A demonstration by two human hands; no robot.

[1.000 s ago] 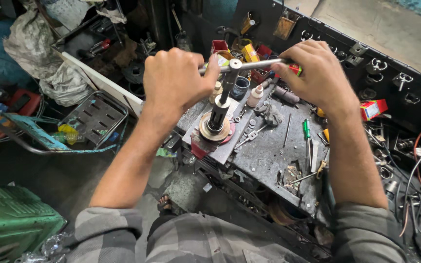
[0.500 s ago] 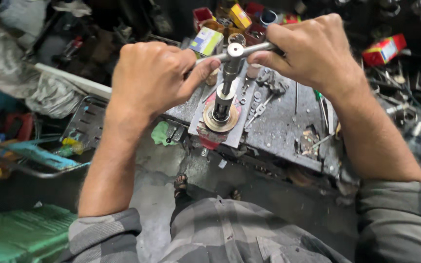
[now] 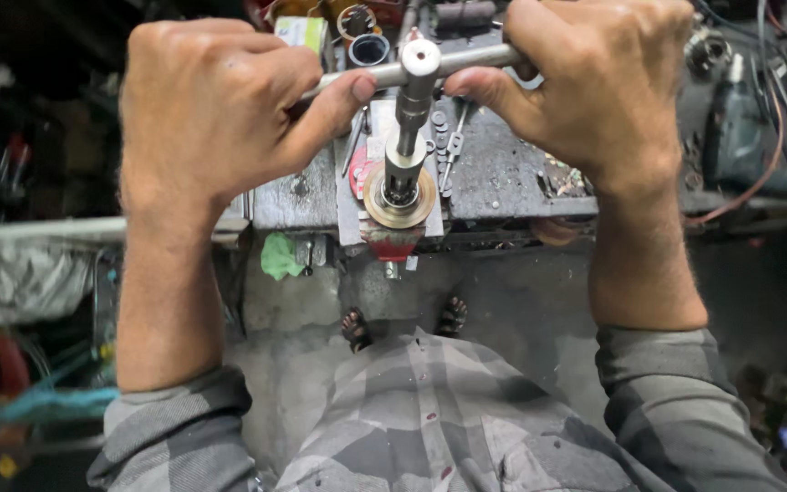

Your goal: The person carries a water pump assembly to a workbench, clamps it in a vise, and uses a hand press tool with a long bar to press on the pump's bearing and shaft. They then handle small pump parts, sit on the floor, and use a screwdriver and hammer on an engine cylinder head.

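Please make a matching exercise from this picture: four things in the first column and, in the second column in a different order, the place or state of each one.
Things:
1. left hand
2. right hand
3. brass ring
4. green cloth

Places or states:
A. hanging under the workbench edge
B. gripping the right end of the T-handle bar
C. around the foot of the upright tool shaft
D. gripping the left end of the T-handle bar

Pairs: 1-D, 2-B, 3-C, 4-A

A green rag [image 3: 281, 256] hangs under the metal workbench [image 3: 503, 178] — loose washers [image 3: 439, 118] and a black ring [image 3: 368, 49] lie on top.
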